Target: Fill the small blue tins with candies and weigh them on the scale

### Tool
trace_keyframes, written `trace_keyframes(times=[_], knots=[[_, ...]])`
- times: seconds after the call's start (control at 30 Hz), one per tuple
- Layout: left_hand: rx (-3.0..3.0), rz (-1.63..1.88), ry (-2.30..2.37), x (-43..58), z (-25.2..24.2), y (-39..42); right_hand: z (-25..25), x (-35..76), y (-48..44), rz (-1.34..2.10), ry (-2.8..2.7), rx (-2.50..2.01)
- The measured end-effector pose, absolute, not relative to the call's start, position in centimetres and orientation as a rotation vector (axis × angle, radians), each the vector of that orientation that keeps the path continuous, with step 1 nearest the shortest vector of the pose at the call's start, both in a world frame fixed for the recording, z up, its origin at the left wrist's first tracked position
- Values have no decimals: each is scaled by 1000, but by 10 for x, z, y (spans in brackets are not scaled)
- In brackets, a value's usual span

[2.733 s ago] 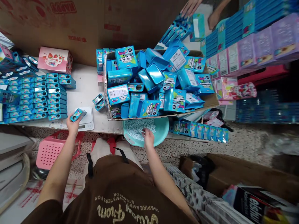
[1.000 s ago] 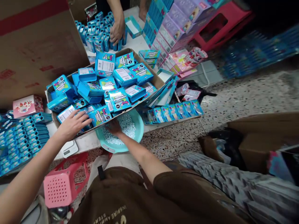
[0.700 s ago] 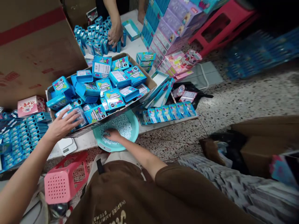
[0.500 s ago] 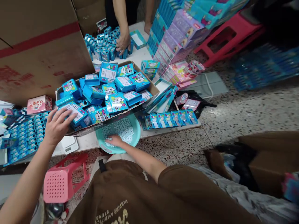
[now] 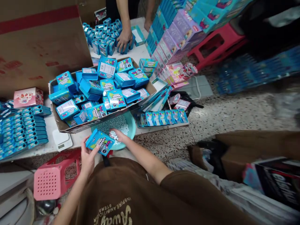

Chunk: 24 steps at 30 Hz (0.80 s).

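- Fingers [image 5: 94, 152] of our left hand [image 5: 87, 157] are closed around a blue candy box [image 5: 100, 142]. Our thumb is on its near-left edge and the other fingers are under its lower side.
- We hold that box tilted, printed face up, just in front of our chest. It is beside the near rim of the teal bowl [image 5: 132, 124], and its right corner is close to our other hand's fingertips.
- Our right hand [image 5: 120, 136] reaches into the bowl, fingers bent down onto the white candies [image 5: 120, 123]. A few white pieces show at the fingertips, but we cannot tell whether they are gripped or merely touched.
- The bowl stands partly under the overhanging cardboard carton [image 5: 61, 125], which is heaped with more blue boxes [image 5: 116, 98] of the same kind.
- Left of the carton, on the white table [image 5: 50, 125], we see a small white scale [image 5: 62, 141] and neat rows of small blue tins [image 5: 25, 128]. A pink strawberry box [image 5: 28, 97] sits behind them.
- A pink stool [image 5: 50, 179] stands on the floor under our left arm.
- At the far end of the table, another person's hand [image 5: 124, 38] rests on a cluster of upright tins [image 5: 103, 34].
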<state>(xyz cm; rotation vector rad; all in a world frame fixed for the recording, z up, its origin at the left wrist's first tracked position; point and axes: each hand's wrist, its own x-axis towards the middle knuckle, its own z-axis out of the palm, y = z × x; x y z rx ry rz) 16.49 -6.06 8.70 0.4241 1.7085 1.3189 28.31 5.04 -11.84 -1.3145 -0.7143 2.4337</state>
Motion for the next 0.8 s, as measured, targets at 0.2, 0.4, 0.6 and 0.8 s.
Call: trace_keyframes(times=[0.2,0.4,0.6,0.8], knots=[[-61,1180,1449,171,38,-60,-103,318,60,2433,-185,-1253],[4,1062,1392,170,5,-64,-79,339,62,2287,53,-1152],[58,1113,1321,176,-15,-62,-51,349,63,2225,275,-948],[235,1105,1348,175,-22,-59,-36,351,67,2195,335,-876]])
